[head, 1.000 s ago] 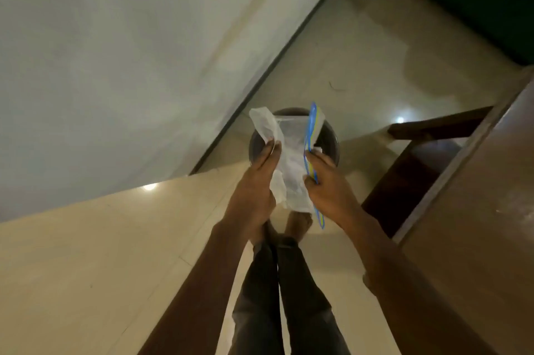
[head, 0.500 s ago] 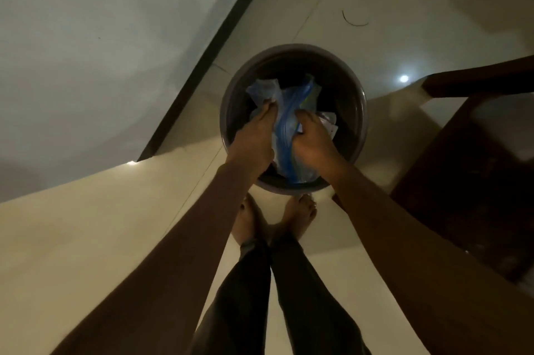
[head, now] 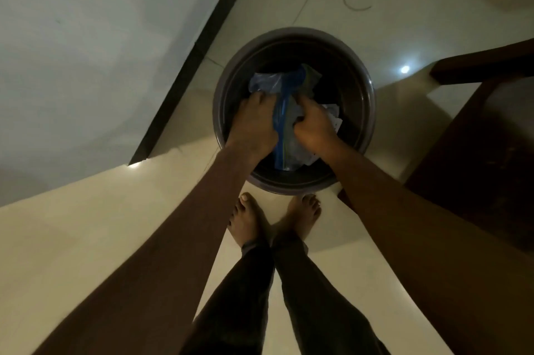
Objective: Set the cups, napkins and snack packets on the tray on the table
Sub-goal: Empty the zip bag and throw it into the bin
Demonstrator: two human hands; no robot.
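A crumpled clear plastic bag with a blue zip strip (head: 284, 111) sits down inside a round dark bin (head: 225, 88) on the floor. My left hand (head: 254, 123) presses on the bag's left side with the fingers closed on it. Gripping the right side of the bag, my right hand (head: 313, 126) is also inside the bin. White paper scraps (head: 333, 120) lie under the right hand. No cups, napkins, snack packets or tray show in this view.
A white wall (head: 86, 51) with a dark skirting strip (head: 196, 57) runs along the left. Dark wooden furniture (head: 476, 158) stands at the right. My bare feet (head: 274, 218) stand on the pale tiled floor just in front of the bin.
Both hands have carried the bag from above the bin down into it and pushed it deeper. The camera has tilted down and come closer to the bin.
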